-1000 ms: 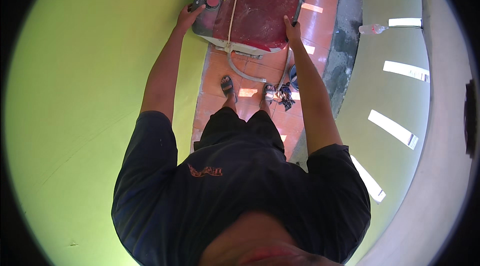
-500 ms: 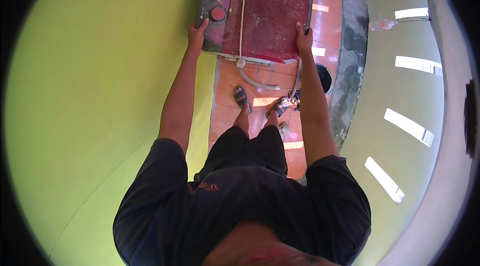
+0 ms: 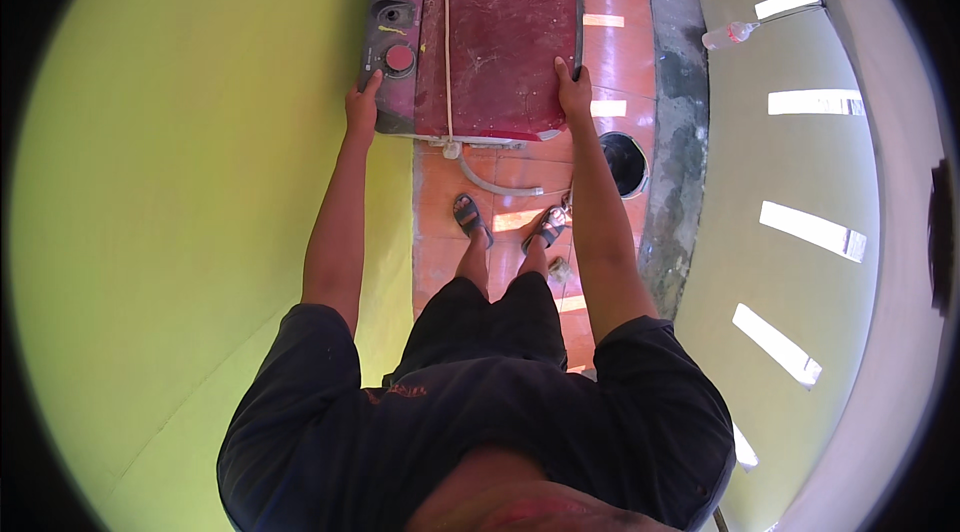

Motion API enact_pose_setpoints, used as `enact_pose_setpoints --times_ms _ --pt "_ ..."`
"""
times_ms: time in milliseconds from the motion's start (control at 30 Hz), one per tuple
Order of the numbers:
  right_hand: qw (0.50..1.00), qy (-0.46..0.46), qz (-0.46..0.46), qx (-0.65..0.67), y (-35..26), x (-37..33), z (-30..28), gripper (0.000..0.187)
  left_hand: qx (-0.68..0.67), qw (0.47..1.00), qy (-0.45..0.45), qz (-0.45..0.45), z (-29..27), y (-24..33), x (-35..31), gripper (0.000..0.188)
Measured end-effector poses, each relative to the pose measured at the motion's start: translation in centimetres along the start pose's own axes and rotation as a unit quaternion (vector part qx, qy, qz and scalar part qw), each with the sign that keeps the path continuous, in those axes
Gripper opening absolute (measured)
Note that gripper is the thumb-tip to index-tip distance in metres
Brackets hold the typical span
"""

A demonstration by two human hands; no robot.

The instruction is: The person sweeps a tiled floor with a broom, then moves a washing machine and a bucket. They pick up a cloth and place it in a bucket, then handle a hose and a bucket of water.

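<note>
A washing machine (image 3: 510, 42) with a scratched dark red top stands in front of me, its far end beyond the picture. Along its left side runs a grey panel with round red knobs (image 3: 400, 58). My left hand (image 3: 362, 107) grips the near left corner, thumb on top. At the near right edge, my right hand (image 3: 574, 92) holds on in the same way; the undersides of both grips are hidden. A pale cord (image 3: 447, 42) lies lengthwise over the top and hangs to a pale lump at the near edge. Below it a grey hose (image 3: 490, 189) curves near my sandalled feet.
A yellow-green wall (image 3: 200, 182) rises close on the left. To the right are a round black tub (image 3: 624, 165), a rough grey concrete strip (image 3: 680, 132) and a pale wall with bright light patches. A plastic bottle (image 3: 728, 35) hangs there. Orange tiles (image 3: 435, 232) cover the floor.
The whole view has shifted and turned slightly, putting machine and hands lower and further left in the picture. More of the black tub shows beside my right forearm. Both grips stay the same.
</note>
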State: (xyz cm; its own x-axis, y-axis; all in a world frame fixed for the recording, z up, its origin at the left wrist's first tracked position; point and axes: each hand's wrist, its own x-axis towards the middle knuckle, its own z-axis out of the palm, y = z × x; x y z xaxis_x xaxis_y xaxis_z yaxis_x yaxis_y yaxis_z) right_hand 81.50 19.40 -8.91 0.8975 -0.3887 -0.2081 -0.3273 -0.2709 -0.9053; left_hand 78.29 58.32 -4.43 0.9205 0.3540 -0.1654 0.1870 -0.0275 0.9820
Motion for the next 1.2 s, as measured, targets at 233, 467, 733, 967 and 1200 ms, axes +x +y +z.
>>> enact_pose_setpoints --times_ms 233,467,733,967,1200 --pt "1.000 -0.008 -0.008 -0.001 0.1 0.4 -0.1 0.073 0.032 0.999 0.016 0.003 0.3 -0.3 -0.4 0.049" --pt "1.000 -0.016 -0.012 -0.002 0.1 1.8 -0.2 0.073 0.021 1.000 0.019 0.005 0.7 0.7 -1.8 0.049" --pt "0.994 -0.086 0.024 -0.063 0.3 3.6 -0.4 0.083 0.060 0.996 0.027 0.054 0.5 0.9 -2.2 0.049" --pt "0.995 -0.075 0.058 -0.041 0.1 8.7 -2.8 0.093 0.054 0.997 0.041 0.043 0.8 0.8 -2.1 0.049" --pt "0.992 -0.118 0.014 0.027 -7.8 30.1 -3.8 0.076 -0.001 0.995 0.085 -0.052 1.5 1.0 -3.2 0.044"
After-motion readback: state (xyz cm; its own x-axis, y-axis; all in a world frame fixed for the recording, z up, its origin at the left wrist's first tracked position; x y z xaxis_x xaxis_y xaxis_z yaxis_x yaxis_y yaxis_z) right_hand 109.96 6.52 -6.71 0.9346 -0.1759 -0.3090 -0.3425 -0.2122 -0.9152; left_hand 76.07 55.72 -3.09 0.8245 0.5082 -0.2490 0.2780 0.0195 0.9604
